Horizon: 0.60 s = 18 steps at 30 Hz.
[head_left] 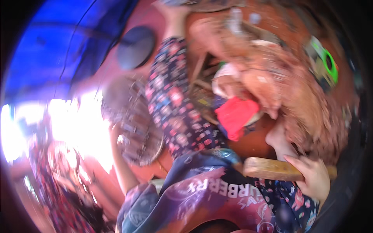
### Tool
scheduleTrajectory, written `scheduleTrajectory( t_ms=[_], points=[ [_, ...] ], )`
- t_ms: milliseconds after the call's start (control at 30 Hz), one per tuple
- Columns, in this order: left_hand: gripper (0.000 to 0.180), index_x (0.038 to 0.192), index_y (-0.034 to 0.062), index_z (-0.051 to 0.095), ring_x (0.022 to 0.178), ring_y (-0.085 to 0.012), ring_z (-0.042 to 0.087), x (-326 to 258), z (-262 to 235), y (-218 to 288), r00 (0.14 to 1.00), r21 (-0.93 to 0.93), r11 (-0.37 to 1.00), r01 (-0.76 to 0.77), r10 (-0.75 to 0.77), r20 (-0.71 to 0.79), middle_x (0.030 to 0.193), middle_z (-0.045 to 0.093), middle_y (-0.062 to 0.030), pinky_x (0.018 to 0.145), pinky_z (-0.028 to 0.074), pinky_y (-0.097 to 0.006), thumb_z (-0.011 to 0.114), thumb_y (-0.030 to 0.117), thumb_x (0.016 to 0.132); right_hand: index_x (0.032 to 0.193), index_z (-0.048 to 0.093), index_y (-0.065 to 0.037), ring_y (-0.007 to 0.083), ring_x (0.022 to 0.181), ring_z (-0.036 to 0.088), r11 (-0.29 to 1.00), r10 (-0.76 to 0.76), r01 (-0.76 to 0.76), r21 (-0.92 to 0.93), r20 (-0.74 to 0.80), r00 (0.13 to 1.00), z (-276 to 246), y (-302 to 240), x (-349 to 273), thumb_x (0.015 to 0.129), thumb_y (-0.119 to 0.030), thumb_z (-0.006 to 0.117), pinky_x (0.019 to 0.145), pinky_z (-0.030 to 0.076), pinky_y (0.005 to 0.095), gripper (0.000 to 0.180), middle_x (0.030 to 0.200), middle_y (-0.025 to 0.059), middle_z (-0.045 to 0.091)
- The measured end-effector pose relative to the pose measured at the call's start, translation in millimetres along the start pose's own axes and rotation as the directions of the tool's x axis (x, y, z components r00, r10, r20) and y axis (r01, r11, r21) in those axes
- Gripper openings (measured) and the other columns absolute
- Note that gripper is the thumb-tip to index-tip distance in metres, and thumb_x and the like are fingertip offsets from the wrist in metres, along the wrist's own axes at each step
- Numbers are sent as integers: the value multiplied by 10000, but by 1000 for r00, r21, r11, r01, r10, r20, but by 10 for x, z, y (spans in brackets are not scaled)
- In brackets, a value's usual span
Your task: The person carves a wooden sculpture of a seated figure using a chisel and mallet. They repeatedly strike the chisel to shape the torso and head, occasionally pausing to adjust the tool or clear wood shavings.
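Note:
My right hand (314, 176) is wrapped round a thick wooden bar (270, 169) with squared sides. The bar lies level above my right thigh, and a narrower end shows past my fingers. On the left, my left arm reaches forward to the near side of a round woven tray (154, 157). Dark, short pieces lie in rows on that tray. Glare and blur swallow my left hand (112, 126), so its fingers cannot be made out. A bright red cloth (236, 116) lies between my legs.
A large rough reddish-brown heap (287, 85) fills the right side; its material is unclear. Beyond it is a bright green ring (330, 66). A grey round disc (136, 47) lies near my outstretched left leg. Someone in patterned clothing (50, 186) is at the left, below a blue sheet (46, 54).

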<state>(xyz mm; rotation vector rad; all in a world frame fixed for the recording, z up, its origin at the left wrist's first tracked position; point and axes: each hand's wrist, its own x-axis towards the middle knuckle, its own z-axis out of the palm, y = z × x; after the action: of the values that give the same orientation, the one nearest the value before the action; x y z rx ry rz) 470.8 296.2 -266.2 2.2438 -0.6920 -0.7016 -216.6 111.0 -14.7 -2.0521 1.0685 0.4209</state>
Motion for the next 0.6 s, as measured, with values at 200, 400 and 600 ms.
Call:
scheduleTrajectory(
  t_ms=[200,400,600],
  points=[
    [328,801,-22,617,528,-142,602,-349,195,11,946,192,931,309,-281,-159,652,606,-72,515,507,-252,678,298,843,1045,555,16,465,847,577,997,20,-20,71,4,1000,80,37,-35,679,-19,664,718,457,467,383,910,244,614],
    [426,979,-84,565,633,-222,699,-622,775,265,945,136,942,308,-286,-158,809,678,-183,614,541,-314,691,286,809,1055,548,24,469,879,565,999,42,-43,29,37,998,60,36,70,663,-12,691,749,450,460,418,918,249,611],
    [491,1114,-60,483,894,-409,652,-603,1082,455,957,579,790,201,-32,-290,940,651,-263,775,521,-462,705,233,789,1065,545,29,468,841,575,999,6,-6,-49,10,1000,66,-85,110,672,-12,671,710,458,470,415,888,249,608]
  ],
)
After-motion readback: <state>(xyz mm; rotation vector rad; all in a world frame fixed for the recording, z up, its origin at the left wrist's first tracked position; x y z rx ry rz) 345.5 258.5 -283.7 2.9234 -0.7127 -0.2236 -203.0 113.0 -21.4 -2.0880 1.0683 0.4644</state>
